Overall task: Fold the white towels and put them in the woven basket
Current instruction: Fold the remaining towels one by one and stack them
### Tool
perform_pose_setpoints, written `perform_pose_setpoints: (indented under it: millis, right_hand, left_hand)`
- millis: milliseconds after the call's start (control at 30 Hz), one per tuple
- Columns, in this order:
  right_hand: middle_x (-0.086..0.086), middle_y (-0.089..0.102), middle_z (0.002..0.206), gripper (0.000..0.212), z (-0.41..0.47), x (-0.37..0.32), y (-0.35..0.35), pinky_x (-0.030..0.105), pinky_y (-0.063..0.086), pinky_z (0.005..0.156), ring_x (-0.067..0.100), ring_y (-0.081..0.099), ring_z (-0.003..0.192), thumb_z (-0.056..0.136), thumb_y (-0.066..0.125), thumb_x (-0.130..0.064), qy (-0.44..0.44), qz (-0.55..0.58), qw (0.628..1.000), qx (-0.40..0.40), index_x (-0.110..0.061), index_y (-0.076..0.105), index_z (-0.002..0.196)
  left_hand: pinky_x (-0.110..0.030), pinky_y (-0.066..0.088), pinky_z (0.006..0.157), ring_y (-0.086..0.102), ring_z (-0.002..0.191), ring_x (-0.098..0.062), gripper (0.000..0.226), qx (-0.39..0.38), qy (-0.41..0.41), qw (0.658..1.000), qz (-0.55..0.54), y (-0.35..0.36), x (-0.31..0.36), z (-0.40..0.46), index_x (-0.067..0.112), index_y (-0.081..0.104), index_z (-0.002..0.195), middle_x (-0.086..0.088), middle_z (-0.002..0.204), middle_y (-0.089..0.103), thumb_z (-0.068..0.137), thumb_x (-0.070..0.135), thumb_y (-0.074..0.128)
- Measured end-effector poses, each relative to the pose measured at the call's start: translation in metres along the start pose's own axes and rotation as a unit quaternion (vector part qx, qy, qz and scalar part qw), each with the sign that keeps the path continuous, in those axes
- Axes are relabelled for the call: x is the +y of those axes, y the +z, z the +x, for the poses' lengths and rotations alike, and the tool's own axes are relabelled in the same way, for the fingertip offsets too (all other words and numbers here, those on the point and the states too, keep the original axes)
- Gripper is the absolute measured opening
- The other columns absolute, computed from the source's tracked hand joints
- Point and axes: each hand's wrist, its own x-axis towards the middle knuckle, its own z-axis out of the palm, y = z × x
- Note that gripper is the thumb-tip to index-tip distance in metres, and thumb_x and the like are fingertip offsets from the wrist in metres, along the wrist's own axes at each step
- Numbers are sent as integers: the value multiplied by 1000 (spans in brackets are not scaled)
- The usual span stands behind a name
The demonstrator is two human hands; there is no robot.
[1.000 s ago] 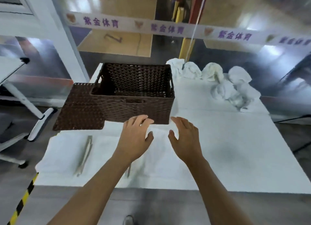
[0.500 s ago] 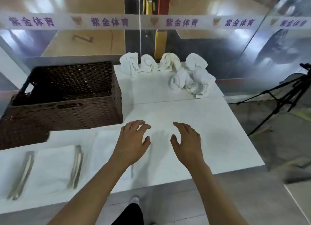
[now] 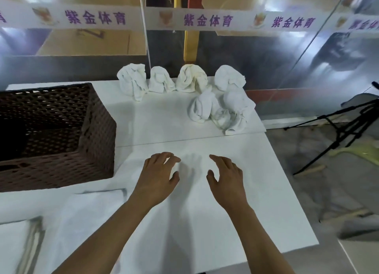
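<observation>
Several crumpled white towels (image 3: 190, 83) stand bunched along the far edge of the white table (image 3: 246, 202), with more of them (image 3: 225, 111) a little nearer on the right. A dark brown woven basket (image 3: 61, 150) sits at the left, and what shows of its inside holds no towel. My left hand (image 3: 158, 179) and my right hand (image 3: 225, 177) hover side by side over the table's middle, palms down, fingers relaxed and spread, holding nothing. Both are well short of the towels and to the right of the basket.
A white cloth (image 3: 71, 212) lies flat at the near left with a metal piece (image 3: 30, 243) beside it. A glass wall with a printed banner (image 3: 205, 19) stands behind the table. A black tripod (image 3: 338, 130) is on the floor at the right.
The view has swung to the right, so the basket has slid toward the left edge and the towels toward the centre. Both hands stay open over the table in much the same pose.
</observation>
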Motion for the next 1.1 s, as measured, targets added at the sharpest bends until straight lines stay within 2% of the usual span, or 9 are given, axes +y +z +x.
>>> perform_pose_setpoints:
  millis: [300,500,600,733,900,967,1033,1100]
  right_hand:
    - [0,61,133,49,115,66,6,40,39,102,25,60,116,91,65,-21,8,14,999,-29,-23,57,139]
    - [1,62,130,47,211,111,26,44,45,94,27,62,112,89,62,-23,-25,45,997,-51,-23,58,137]
    - [6,63,129,49,260,131,37,47,49,92,32,63,110,87,61,-24,-42,48,996,-58,-20,59,136]
    - [8,60,136,50,314,152,54,45,46,102,31,57,124,89,65,-18,-48,38,995,-82,-18,58,138]
    - [6,61,134,52,346,170,77,44,45,104,29,55,125,87,66,-17,-58,31,994,-92,-17,57,138]
    - [7,60,133,53,353,176,84,44,46,102,30,55,124,87,67,-15,-56,32,994,-88,-16,56,138]
    - [7,59,134,53,357,179,87,44,46,100,31,53,124,88,68,-15,-50,23,994,-91,-15,54,139]
    - [7,56,138,54,362,182,91,45,44,100,31,50,127,89,66,-15,-40,3,994,-104,-16,51,141]
  left_hand:
    - [-35,37,101,51,117,-23,39,-29,9,999,22,42,24,133,24,59,131,7,131,54,92,26,60]
    - [-37,39,98,53,113,-28,46,-36,-14,998,46,85,30,225,22,55,137,1,133,54,91,24,59]
    - [-37,39,99,51,117,-29,54,-33,-33,997,54,107,28,269,24,46,145,0,142,46,93,25,58]
    - [-44,41,103,46,127,-34,62,-28,-58,996,66,135,20,325,34,35,152,-7,157,29,94,32,57]
    - [-54,45,102,26,145,-39,63,-54,-61,994,67,167,9,372,43,33,152,-12,167,5,95,37,60]
    - [-56,48,97,24,146,-40,66,-87,-65,992,69,178,2,380,44,29,152,-9,167,2,95,39,61]
    - [-54,49,92,24,144,-36,65,-124,-76,987,63,188,-7,379,42,30,152,-4,166,6,95,31,60]
    - [-52,48,91,22,145,-32,61,-130,-99,985,51,195,-16,369,37,36,149,-1,164,12,95,21,59]
